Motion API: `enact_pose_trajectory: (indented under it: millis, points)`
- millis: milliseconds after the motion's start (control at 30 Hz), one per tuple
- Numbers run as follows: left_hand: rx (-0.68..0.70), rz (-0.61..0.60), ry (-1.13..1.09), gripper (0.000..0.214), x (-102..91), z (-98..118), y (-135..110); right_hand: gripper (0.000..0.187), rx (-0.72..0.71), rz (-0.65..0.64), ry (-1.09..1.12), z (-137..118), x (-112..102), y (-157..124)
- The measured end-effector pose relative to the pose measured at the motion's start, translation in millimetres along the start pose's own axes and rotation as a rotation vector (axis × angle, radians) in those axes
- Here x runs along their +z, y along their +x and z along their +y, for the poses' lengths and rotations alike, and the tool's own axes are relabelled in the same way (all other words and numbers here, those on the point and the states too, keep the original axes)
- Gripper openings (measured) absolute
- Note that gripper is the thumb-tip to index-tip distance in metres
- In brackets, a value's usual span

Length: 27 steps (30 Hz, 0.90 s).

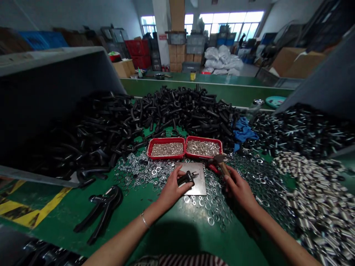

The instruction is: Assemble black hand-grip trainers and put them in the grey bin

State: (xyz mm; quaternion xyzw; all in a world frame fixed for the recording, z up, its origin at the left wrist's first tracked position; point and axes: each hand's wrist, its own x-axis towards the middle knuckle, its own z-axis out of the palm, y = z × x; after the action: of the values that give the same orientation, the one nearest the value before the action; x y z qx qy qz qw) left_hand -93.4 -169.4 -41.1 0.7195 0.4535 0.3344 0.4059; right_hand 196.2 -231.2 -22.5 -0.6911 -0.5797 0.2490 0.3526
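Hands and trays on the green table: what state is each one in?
Left hand: shut on black part, fingers pressing it onto the metal plate.
Right hand: shut on hammer, head raised.
Left red tray: full of small metal bits.
Right red tray: full too.
Black hand tool: lying untouched.

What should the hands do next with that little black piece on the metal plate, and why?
Probably bring the hammer down onto the black part. The left hand steadies that part, with its metal pin showing, on the steel plate, while the right hand grips the hammer just beside it.
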Motion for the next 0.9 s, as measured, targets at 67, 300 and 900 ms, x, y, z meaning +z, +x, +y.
enact_pose_trajectory:
  millis: [67, 300, 900]
  points:
    - [-0.023, 0.022, -0.067, 0.069, -2.6, 12, -6, 0.049, -0.18, 0.127, -0.16, -4, -9, 8]
    - [0.246, -0.073, 0.05, 0.077, 3.0, 44, -23, 0.038, -0.002, -0.412, 0.366, -53, 7, 4]
    - [0.409, -0.332, 1.146, 0.045, -91.3, -4, 275, 0.022, -0.183, 0.085, 0.233, -29, 35, -19]
